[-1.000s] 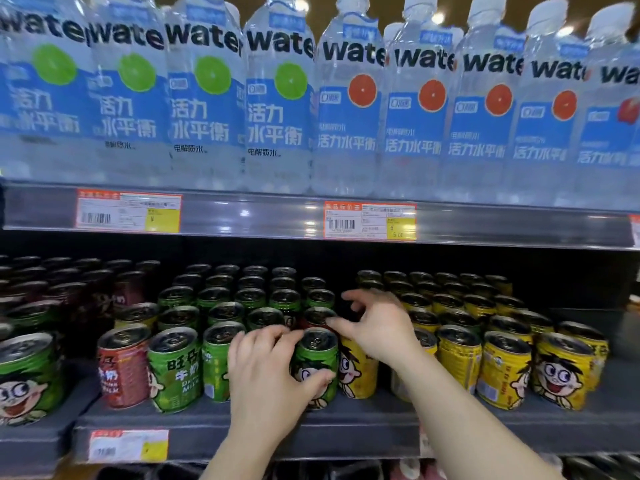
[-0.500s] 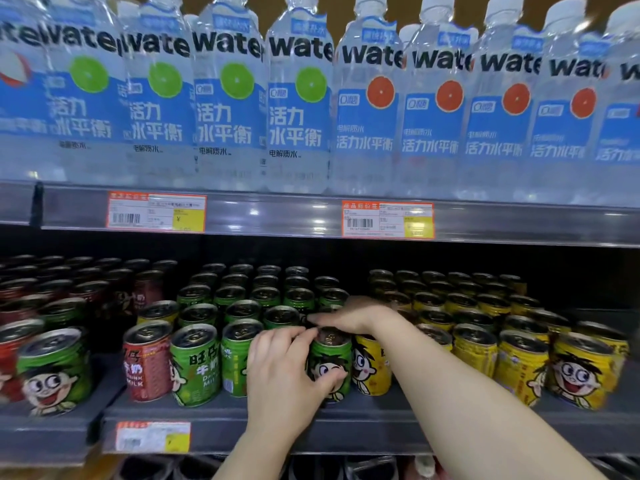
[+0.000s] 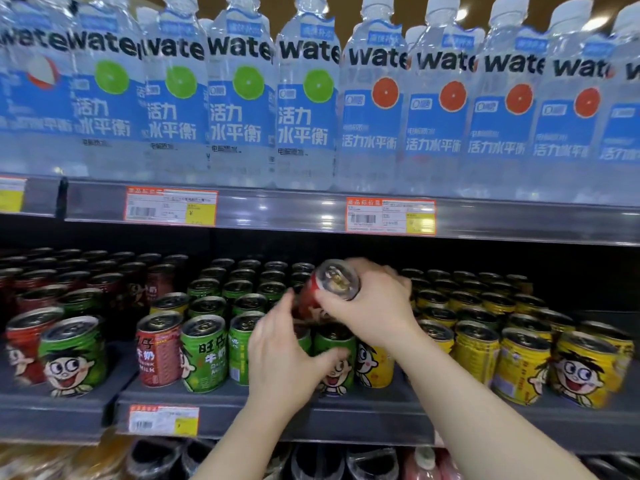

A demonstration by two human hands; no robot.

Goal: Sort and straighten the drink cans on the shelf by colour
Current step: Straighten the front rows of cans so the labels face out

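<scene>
While the right hand [image 3: 372, 303] grips a red can [image 3: 322, 292] with fingers curled round it, tilted above the front row at about 12 o'clock from the left hand [image 3: 287, 358], that left hand's fingers are spread half open, thumb against a green can [image 3: 337, 362] on the shelf [image 3: 346, 415]. Yellow cans [image 3: 485, 351] stand toward 3 o'clock.

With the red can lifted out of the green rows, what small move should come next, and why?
Probably carry the red can in the right hand leftward to the red cans, since it is tilted above the green cans, where it does not belong.
</scene>
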